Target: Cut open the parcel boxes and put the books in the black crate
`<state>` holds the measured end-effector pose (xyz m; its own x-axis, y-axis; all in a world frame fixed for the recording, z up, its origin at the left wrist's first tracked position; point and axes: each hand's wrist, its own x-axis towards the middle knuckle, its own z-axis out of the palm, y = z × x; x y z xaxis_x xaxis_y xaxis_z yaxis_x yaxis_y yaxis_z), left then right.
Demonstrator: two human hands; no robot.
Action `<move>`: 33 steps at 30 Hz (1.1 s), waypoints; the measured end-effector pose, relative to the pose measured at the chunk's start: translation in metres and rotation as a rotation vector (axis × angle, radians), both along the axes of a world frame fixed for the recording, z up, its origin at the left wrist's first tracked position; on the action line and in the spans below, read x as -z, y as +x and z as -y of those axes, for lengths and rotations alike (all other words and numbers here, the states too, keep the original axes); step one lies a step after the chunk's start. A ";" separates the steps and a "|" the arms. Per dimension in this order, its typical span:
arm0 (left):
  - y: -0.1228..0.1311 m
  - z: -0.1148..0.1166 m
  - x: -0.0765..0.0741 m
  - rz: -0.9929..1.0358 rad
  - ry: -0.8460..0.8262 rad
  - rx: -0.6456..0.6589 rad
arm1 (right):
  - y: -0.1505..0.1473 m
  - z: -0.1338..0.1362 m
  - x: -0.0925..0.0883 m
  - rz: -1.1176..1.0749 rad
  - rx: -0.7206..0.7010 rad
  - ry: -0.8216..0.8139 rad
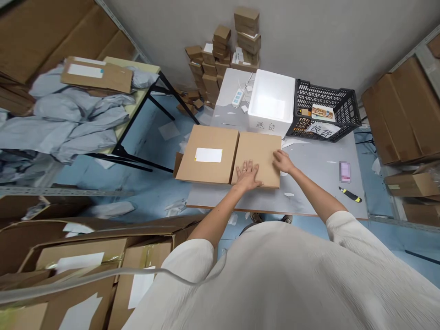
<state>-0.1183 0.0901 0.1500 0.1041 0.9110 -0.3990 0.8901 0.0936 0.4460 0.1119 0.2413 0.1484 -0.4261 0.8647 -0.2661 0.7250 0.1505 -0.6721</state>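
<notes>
- Left hand (246, 176): lies palm down over the plain box's 7 o'clock part, its grip slack with fingers spread.
- Right hand (283, 161): fingers bent at the box's 3 o'clock edge; I cannot tell whether this grip clasps it.
- Plain box (263, 149): under the left hand, on the grey surface (318, 160), 12 pointing to the wall.
- Labelled box (189, 158): close against it at 9 o'clock, a white label (208, 155) on top; any join is unclear.
- Knife (349, 194): yellow and black, 4 o'clock.
- White bin (271, 123): between 12 and 1 o'clock.
- Black crate (354, 110): 2 o'clock, beside the bin.
- Power strip (237, 98): 11 o'clock.
- Stacked boxes (247, 43): by the wall (302, 36), farther out at 11 o'clock.
</notes>
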 end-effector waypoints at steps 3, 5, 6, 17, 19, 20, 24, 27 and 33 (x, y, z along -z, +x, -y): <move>-0.001 0.000 -0.003 -0.025 -0.038 0.058 | -0.010 -0.028 -0.002 0.101 -0.018 0.024; -0.003 0.000 -0.005 -0.034 -0.042 0.079 | -0.018 -0.048 -0.002 0.159 -0.018 0.039; -0.004 0.000 -0.005 -0.037 -0.042 0.080 | -0.021 -0.058 -0.002 0.199 -0.021 0.046; -0.004 0.007 0.011 -0.036 0.015 0.094 | -0.019 -0.078 0.005 0.396 -0.080 0.185; -0.003 0.007 0.013 -0.032 0.032 0.112 | -0.011 -0.074 0.003 0.413 -0.059 0.192; -0.002 0.007 0.014 -0.028 0.042 0.128 | -0.005 -0.071 0.002 0.423 -0.045 0.192; 0.005 0.003 0.014 0.004 0.098 0.213 | 0.027 -0.060 -0.001 0.466 0.046 0.174; 0.014 -0.002 0.014 0.021 0.130 0.261 | 0.063 -0.045 -0.002 0.518 0.192 0.136; 0.035 -0.017 0.016 0.024 0.193 0.219 | 0.153 0.000 -0.014 0.652 0.427 0.082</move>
